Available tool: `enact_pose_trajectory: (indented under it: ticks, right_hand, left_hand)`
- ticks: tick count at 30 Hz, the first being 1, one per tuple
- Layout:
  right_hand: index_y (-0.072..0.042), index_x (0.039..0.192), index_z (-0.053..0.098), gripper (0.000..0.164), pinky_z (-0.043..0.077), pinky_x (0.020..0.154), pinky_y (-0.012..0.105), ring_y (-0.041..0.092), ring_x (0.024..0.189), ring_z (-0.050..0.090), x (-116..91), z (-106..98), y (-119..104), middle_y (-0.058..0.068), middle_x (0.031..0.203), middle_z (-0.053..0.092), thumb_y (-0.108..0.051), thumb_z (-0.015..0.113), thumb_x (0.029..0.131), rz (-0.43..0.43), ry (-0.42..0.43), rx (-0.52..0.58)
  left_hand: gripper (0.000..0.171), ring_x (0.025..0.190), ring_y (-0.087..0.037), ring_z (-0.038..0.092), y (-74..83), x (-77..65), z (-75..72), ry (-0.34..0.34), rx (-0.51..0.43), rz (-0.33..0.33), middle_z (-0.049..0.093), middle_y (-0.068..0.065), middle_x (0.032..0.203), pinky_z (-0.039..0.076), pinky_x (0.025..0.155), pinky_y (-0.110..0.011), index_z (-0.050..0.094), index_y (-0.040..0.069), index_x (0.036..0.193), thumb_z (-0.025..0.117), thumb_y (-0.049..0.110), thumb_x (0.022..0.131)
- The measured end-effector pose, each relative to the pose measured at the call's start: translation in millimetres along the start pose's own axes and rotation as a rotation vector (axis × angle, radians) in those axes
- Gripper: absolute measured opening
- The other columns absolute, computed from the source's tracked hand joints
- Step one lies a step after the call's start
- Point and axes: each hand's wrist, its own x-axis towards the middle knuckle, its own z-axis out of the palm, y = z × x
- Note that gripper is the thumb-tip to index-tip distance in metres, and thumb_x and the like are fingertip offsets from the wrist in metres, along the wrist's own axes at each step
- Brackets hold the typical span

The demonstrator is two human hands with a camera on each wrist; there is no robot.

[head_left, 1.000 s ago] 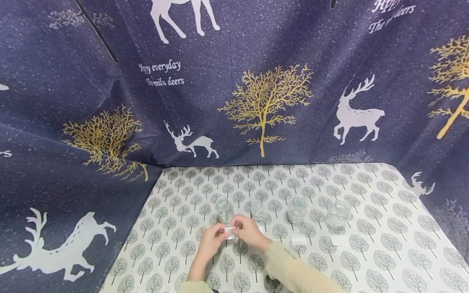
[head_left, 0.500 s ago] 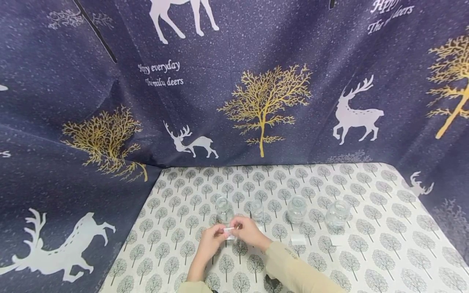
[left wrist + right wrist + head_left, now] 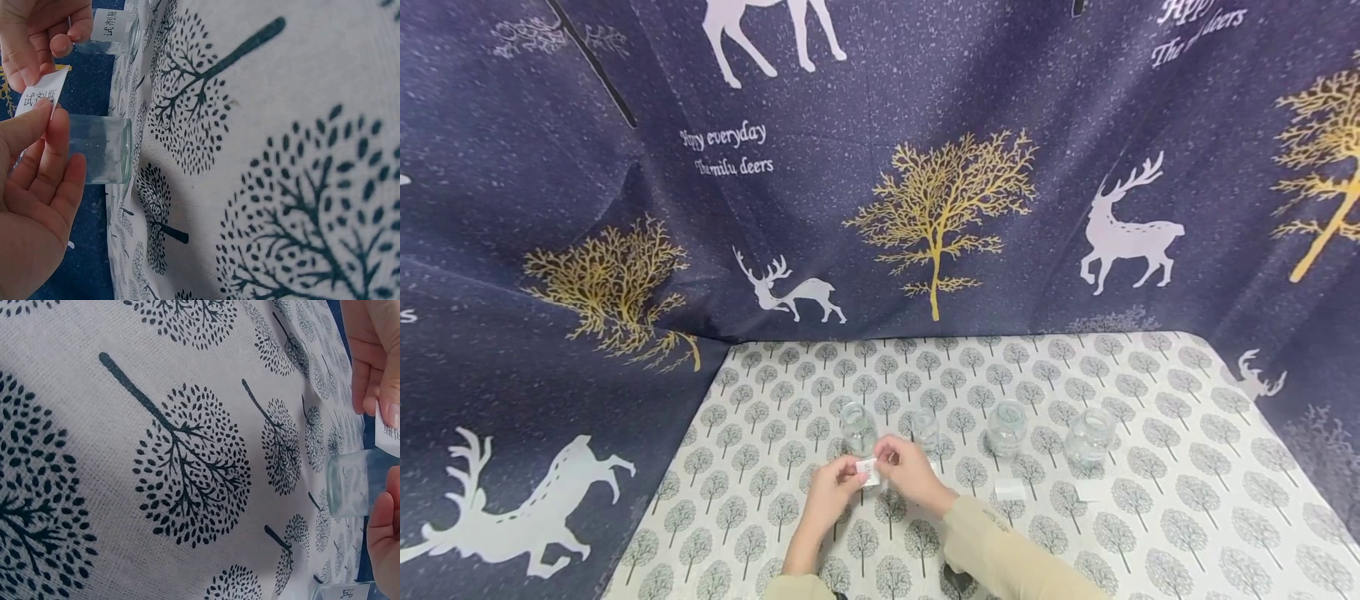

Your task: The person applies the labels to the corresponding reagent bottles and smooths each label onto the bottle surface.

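Between both hands is a small white paper label point(image 3: 40, 99) with printed black characters. My left hand point(image 3: 832, 493) pinches its near-left part between thumb and index finger. My right hand point(image 3: 910, 472) pinches the other side at a corner, its fingertips close by the left thumb. In the left wrist view the label's corner bends up a little. Just behind the hands stands a clear glass jar point(image 3: 859, 429), upright and without a lid. The right wrist view catches only part of the label point(image 3: 390, 432) at the edge.
To the right stand a smaller glass jar point(image 3: 925, 432) and two wider ones, a round jar point(image 3: 1007, 429) and another jar point(image 3: 1091, 437). White paper slips point(image 3: 1010, 489) lie in front of these. A tree-print cloth point(image 3: 760, 533) covers the table; a dark deer-print curtain point(image 3: 820, 200) hangs behind.
The label has turned from nearly edge-on to face up toward the head camera, showing its print. My right hand has shifted slightly up and away; the left has barely moved. The jars stand still.
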Motion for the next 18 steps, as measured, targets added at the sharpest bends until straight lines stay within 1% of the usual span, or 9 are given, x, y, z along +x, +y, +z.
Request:
enact_pose_trajectory:
  ticks: [4, 9, 13, 15, 18]
  right_hand:
    - [-0.009, 0.08, 0.059, 0.009, 0.043, 0.054, 0.016, 0.005, 0.064, 0.047, 0.2, 0.7, -1.8, 0.002, 0.075, 0.058, -0.001, 0.06, 0.076, 0.023, -0.006, -0.012]
    - [-0.007, 0.08, 0.059, 0.008, 0.044, 0.054, 0.017, 0.007, 0.064, 0.047, 0.5, 0.3, -1.6, 0.007, 0.08, 0.06, -0.001, 0.059, 0.076, 0.054, -0.04, 0.038]
    - [-0.006, 0.078, 0.058, 0.006, 0.042, 0.056, 0.019, 0.008, 0.064, 0.046, 0.8, -0.4, 0.2, 0.009, 0.08, 0.059, -0.001, 0.06, 0.075, 0.047, -0.069, 0.065]
    - [-0.007, 0.078, 0.059, 0.006, 0.042, 0.057, 0.02, 0.009, 0.064, 0.046, 0.9, -0.9, 1.4, 0.009, 0.08, 0.059, -0.002, 0.06, 0.075, 0.042, -0.078, 0.073]
    - [-0.008, 0.078, 0.061, 0.004, 0.044, 0.057, 0.02, 0.008, 0.065, 0.047, 0.6, -1.6, 3.3, 0.006, 0.08, 0.06, -0.005, 0.061, 0.077, 0.034, -0.078, 0.056]
  left_hand:
    - [0.017, 0.072, -0.008, 0.059, 0.2, -0.3, 0.7, -0.003, -0.008, 0.0, 0.066, -0.007, 0.083, 0.049, 0.064, -0.018, 0.063, 0.009, 0.093, 0.064, 0.015, 0.077]
    - [0.016, 0.075, -0.012, 0.06, 1.1, -0.4, 1.2, -0.004, -0.014, -0.002, 0.065, -0.007, 0.083, 0.049, 0.067, -0.019, 0.063, 0.009, 0.093, 0.064, 0.013, 0.077]
    - [0.014, 0.077, -0.012, 0.061, 0.9, -0.4, 1.3, -0.001, -0.009, -0.005, 0.065, -0.005, 0.082, 0.049, 0.067, -0.019, 0.063, 0.009, 0.091, 0.064, 0.012, 0.077]
    - [0.014, 0.077, -0.011, 0.061, 1.4, -0.6, 1.1, -0.003, -0.005, -0.007, 0.065, -0.004, 0.081, 0.049, 0.067, -0.018, 0.063, 0.009, 0.09, 0.064, 0.013, 0.077]
    - [0.015, 0.076, -0.011, 0.061, 5.4, -2.2, 0.3, -0.014, -0.006, -0.008, 0.065, -0.005, 0.082, 0.049, 0.066, -0.018, 0.063, 0.009, 0.091, 0.064, 0.012, 0.077]
